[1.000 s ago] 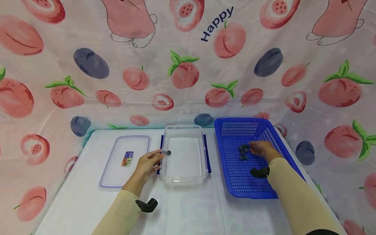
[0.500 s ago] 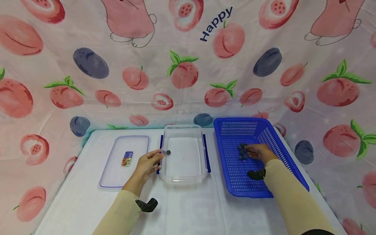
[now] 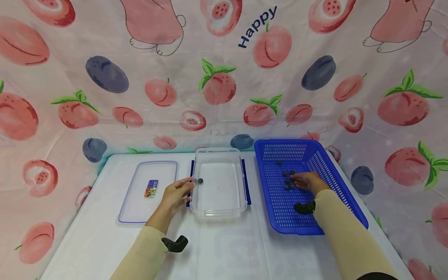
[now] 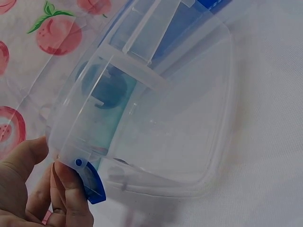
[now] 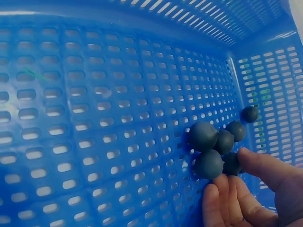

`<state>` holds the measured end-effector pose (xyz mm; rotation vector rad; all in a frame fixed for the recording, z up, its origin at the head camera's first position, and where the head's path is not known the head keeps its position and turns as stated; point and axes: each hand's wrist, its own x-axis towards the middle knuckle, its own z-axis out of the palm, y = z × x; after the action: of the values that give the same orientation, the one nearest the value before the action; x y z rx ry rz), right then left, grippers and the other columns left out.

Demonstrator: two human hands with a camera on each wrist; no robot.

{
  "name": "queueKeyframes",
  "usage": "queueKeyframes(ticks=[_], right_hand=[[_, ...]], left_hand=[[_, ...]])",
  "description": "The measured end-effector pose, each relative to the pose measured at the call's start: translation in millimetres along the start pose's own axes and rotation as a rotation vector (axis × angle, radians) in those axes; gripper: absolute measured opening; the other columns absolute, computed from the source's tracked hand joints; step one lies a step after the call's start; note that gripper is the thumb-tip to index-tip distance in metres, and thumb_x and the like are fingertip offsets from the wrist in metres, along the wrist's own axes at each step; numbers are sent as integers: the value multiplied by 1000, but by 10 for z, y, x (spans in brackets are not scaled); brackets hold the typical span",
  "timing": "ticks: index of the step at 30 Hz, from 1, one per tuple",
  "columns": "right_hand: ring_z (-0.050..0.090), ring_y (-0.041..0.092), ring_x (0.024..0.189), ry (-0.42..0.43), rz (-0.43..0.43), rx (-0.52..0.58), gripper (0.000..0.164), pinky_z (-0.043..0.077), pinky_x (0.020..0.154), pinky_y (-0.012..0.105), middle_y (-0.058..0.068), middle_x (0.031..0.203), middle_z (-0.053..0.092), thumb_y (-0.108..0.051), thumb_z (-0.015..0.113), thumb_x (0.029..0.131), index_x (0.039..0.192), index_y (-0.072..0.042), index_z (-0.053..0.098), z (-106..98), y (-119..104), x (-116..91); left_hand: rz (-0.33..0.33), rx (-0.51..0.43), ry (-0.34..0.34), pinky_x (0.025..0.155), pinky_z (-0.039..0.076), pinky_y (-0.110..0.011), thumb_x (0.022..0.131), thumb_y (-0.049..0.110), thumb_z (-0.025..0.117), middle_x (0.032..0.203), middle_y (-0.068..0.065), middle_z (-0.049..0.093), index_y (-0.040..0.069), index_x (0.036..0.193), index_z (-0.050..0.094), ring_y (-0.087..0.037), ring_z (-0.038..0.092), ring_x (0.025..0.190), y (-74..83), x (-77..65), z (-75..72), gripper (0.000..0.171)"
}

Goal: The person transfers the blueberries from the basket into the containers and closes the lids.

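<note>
My left hand [image 3: 176, 194] grips the left rim of a clear plastic container [image 3: 218, 212], thumb above and fingers below, beside a blue latch [image 4: 92, 182]. One blueberry [image 3: 200, 181] lies inside the container near that wall. Over in the blue basket [image 3: 297, 229], my right hand [image 3: 309, 182] is down among several dark blueberries [image 3: 287, 181]. Thumb and fingertips pinch one blueberry [image 5: 231, 163] at the edge of the cluster in the right wrist view. Another blueberry [image 5: 249, 114] sits apart, farther back in the basket.
Left of the container lies a clear lid [image 3: 134, 210] with a blue edge and a colourful label [image 3: 151, 188]. A white cloth [image 3: 224, 249] covers the table. Behind it hangs a fruit-print curtain [image 3: 217, 50]. The basket's slotted walls rise around the right hand.
My right hand has shifted a little left onto the cluster. A blueberry has moved away toward the back of the basket, and the others have spread slightly. My left hand stays put.
</note>
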<state>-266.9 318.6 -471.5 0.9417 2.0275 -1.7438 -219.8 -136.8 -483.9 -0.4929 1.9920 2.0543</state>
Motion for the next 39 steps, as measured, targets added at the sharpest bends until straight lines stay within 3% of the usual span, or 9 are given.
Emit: queueKeyframes(ticks=[14,31,35,39], right_hand=[[65,9,62,19,-7,5,70,60,77,28,-3,63,61,-4,66,91,148,12,28,8,13,0],[66,10,63,-43,-24,26,59,60,74,26,-2,67,64,-3,62,92,143,12,37,-32,26,-30],[66,10,67,-67,-32,15,51,59,78,27,-2,69,63,-5,61,94,140,11,44,-57,27,-37],[67,12,69,-95,-33,33,31,59,80,29,-2,70,64,-4,61,94,123,5,57,-92,15,-41]], left_hand=[[-1,-5,0,69,56,-20,90,20,73,103,3,69,10,132,63,-16,59,98,1,3,6,45],[2,1,6,70,56,-21,90,19,72,105,2,68,10,132,63,-13,58,94,2,0,11,44],[3,-1,8,70,56,-21,90,18,72,105,2,68,9,132,62,-12,59,94,5,-5,15,44],[-1,1,11,70,56,-21,90,18,72,106,1,68,9,132,63,-13,59,94,0,-10,16,44]])
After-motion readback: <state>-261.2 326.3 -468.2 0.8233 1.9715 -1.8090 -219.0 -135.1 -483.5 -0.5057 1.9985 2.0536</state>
